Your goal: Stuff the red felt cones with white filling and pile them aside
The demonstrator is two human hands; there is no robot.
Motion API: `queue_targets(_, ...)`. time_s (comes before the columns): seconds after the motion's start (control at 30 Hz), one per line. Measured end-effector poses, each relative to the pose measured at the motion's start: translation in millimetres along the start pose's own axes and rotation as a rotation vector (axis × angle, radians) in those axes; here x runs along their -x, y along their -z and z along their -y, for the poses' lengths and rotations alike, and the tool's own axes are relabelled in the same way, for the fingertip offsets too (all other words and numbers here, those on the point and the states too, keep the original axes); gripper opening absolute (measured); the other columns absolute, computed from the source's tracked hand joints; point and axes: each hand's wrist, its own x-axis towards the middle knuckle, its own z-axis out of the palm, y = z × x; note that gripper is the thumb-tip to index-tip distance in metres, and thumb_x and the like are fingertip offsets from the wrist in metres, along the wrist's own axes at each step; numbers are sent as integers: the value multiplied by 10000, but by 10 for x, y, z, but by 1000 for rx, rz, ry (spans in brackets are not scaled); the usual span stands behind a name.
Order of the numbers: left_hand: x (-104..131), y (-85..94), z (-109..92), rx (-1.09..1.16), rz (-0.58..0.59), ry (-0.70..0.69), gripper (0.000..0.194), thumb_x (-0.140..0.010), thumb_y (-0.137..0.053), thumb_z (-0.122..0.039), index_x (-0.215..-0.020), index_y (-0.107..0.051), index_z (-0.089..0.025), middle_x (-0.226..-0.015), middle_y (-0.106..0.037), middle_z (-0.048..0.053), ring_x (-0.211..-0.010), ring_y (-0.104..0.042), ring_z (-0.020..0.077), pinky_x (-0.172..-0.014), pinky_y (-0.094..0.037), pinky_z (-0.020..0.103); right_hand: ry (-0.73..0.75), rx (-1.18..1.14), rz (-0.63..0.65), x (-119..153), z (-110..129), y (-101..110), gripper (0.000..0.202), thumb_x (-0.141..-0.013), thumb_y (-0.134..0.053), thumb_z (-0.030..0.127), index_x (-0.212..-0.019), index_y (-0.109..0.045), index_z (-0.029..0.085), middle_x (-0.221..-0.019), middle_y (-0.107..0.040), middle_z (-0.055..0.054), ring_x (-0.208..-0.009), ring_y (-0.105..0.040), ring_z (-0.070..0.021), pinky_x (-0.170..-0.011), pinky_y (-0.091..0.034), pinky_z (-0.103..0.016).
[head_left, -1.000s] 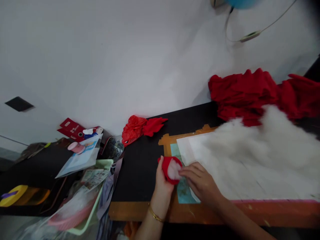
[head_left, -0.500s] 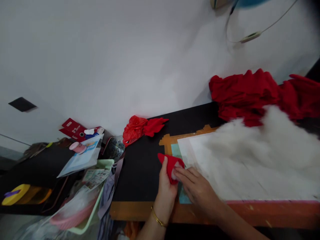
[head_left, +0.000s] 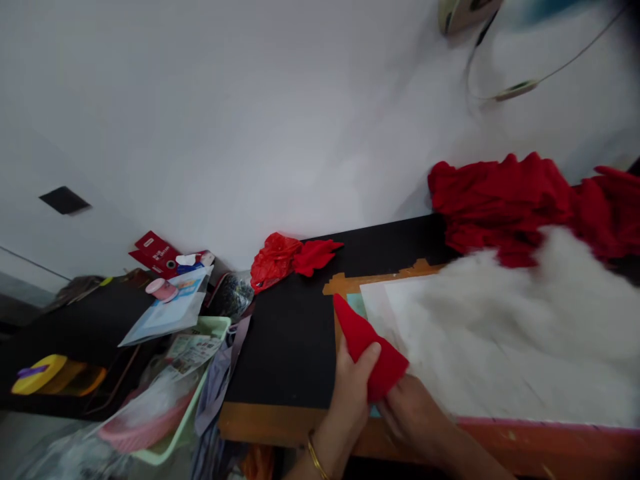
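Note:
A red cloth cone (head_left: 373, 347) points up and to the left over the table's front part. My left hand (head_left: 353, 383) is wrapped round its left side, thumb across the front. Against the cone's lower right end is my right hand (head_left: 413, 407), its fingertips hidden behind or inside the cloth. Fluffy white stuffing (head_left: 560, 313) is heaped on a white sheet (head_left: 445, 360) to the right. Behind the stuffing lies a pile of red cloth pieces (head_left: 505, 200).
A red plastic bag (head_left: 275, 259) and a red cloth piece (head_left: 315, 257) lie by the wall. To the left are a green basket (head_left: 173, 443), a pink cup (head_left: 161, 289) and a yellow-lidded container (head_left: 45, 375). A cable hangs at upper right.
The red cone has been turned so its opening with white filling no longer shows. My right hand has moved down to the cone's lower end. The camera view has shifted slightly.

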Motion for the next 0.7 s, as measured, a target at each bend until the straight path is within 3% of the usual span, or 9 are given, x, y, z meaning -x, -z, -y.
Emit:
queue_targets(0.1, 74, 31, 63, -126, 26, -13, 600, -709, -782, -313, -1257, -572, -188, -1163, -678, 112, -1063, -632, 254, -956, -470, 339, -69, -95, 61, -81, 9, 33, 609, -829, -507, 141, -1423, -391, 212, -1323, -587, -120, -1187, -577, -276, -939, -545, -399)
queue_targets(0.2, 116, 68, 141, -146, 9, -42, 614, -706, -786, -331, -1265, -579, -185, -1248, -641, 120, -1176, -572, 272, -1040, -407, 344, -105, -173, 92, -106, -14, 64, 706, -815, -512, 150, -1484, -295, 214, -1396, -530, -100, -1227, -549, -263, -1002, -501, -388)
queue_targets(0.3, 107, 63, 141, -22, 31, 7, 620, -707, -784, -360, -1266, -576, -187, -1203, -664, 117, -1123, -607, 263, -1015, -431, 349, -96, -83, 98, -43, -53, 49, 564, -790, -488, 158, -1355, -473, 172, -1231, -653, -114, -1070, -648, -246, -898, -550, -343)
queue_targets(0.37, 58, 50, 84, 87, 17, 65, 619, -716, -765, -422, -1255, -575, -183, -1087, -702, 108, -990, -663, 249, -930, -489, 353, -86, -10, 108, 27, -60, 14, 355, -813, -439, 142, -1125, -607, 172, -994, -730, -101, -870, -700, -217, -746, -573, -293)
queue_targets(0.43, -16, 51, 4, 127, -52, 102, 602, -706, -763, -453, -1214, -588, -181, -930, -718, 82, -831, -688, 230, -820, -533, 351, -62, 41, 107, 97, -46, -28, 250, -848, -393, 111, -935, -617, 180, -775, -715, -71, -669, -684, -186, -610, -542, -255)
queue_targets(0.5, -89, 67, -67, 114, -92, 100, 535, -690, -782, -412, -1140, -608, -181, -830, -712, 63, -748, -685, 225, -751, -544, 348, -78, 58, 71, 145, -24, -69, 241, -871, -363, 85, -921, -578, 180, -673, -670, -40, -549, -637, -161, -533, -501, -233)
queue_targets(0.57, -128, 79, -112, 109, -61, 59, 456, -681, -794, -340, -1065, -621, -167, -852, -718, 78, -787, -688, 233, -771, -540, 347, -107, 33, 17, 156, -13, -108, 267, -870, -347, 65, -1004, -551, 175, -721, -678, -49, -563, -640, -160, -524, -501, -229)
queue_targets(0.7, -78, 41, -137, 135, 74, 13, 331, -705, -765, -299, -960, -644, -128, -914, -711, 114, -896, -676, 255, -822, -526, 345, -87, -48, 5, 67, -34, -156, 364, -854, -374, 85, -1169, -545, 154, -975, -714, -128, -799, -699, -214, -676, -578, -290)
